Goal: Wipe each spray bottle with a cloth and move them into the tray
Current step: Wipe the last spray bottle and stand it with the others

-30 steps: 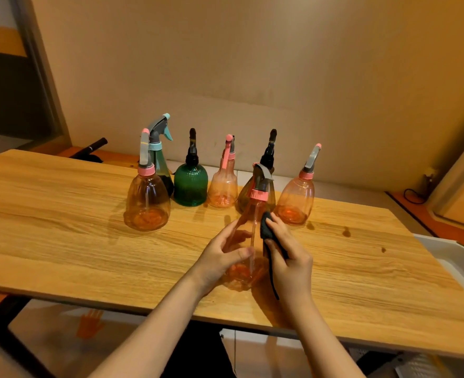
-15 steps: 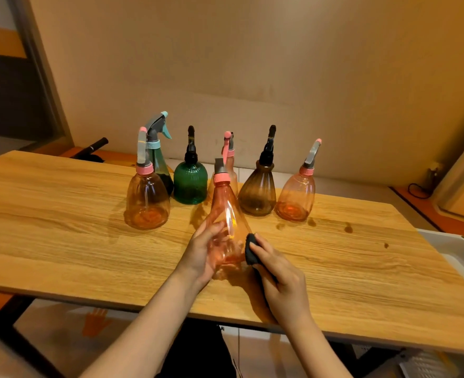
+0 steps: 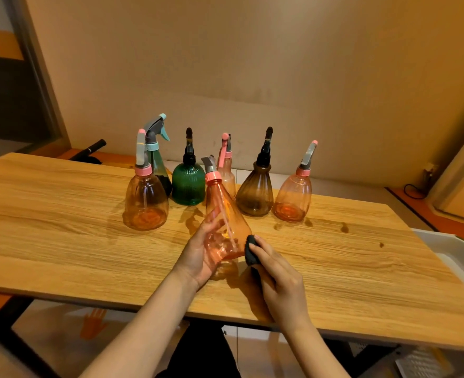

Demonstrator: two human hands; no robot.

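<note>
My left hand (image 3: 198, 257) grips the orange spray bottle (image 3: 225, 222), tilted above the near table (image 3: 61, 241). My right hand (image 3: 280, 279) pinches the dark cloth (image 3: 250, 251) against its lower right side. The tray (image 3: 443, 241) sits far right.

I am in a plain indoor room, staged rather than lived-in: bare beige wall (image 3: 252, 64), wood-grain worktop (image 3: 61, 241) on dark legs, cable (image 3: 413, 190) at right of frame, doorway upper left.

Glossy plastic bottle (image 3: 225, 222), wood-grain table (image 3: 61, 227)
</note>
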